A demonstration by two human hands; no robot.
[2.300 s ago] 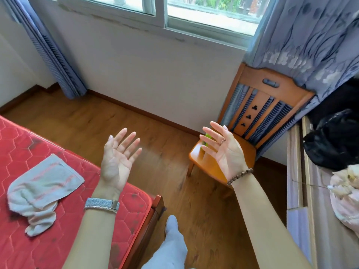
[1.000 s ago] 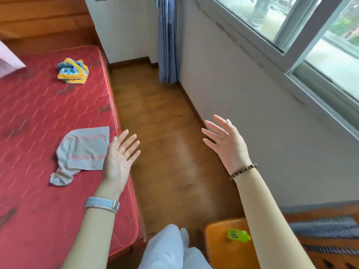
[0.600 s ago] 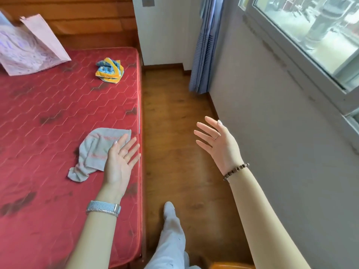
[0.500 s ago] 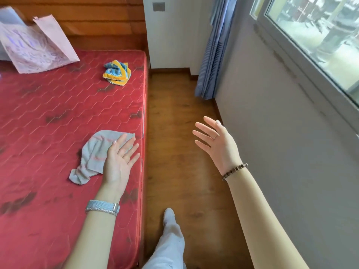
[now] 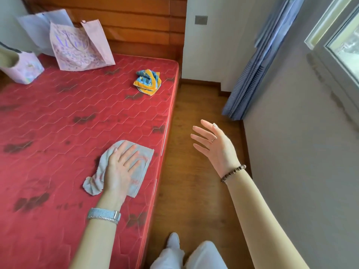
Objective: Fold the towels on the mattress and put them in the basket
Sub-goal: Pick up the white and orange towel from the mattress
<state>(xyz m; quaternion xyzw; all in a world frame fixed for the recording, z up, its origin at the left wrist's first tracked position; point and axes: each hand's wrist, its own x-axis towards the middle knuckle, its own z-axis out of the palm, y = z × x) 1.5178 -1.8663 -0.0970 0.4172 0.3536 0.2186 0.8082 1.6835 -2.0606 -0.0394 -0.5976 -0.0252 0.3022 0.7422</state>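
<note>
A crumpled grey towel (image 5: 142,159) with faint pink stripes lies near the right edge of the red mattress (image 5: 58,123). My left hand (image 5: 121,167) rests flat on it, fingers straight and spread. My right hand (image 5: 215,146) hovers open over the wooden floor, right of the mattress, holding nothing. A second towel (image 5: 148,80), blue and yellow, sits bunched up farther back near the mattress's far right corner. No basket is plainly visible.
Pink fabric bags (image 5: 79,47) lean against the wooden headboard (image 5: 136,26) at the back left. A strip of wooden floor (image 5: 194,191) runs between the mattress and the grey wall (image 5: 301,171). A blue curtain (image 5: 250,78) hangs in the corner. My legs show at the bottom.
The view swung left from the chair and window to the mattress. My left hand came down from the air onto the grey towel. My right hand stayed raised and open.
</note>
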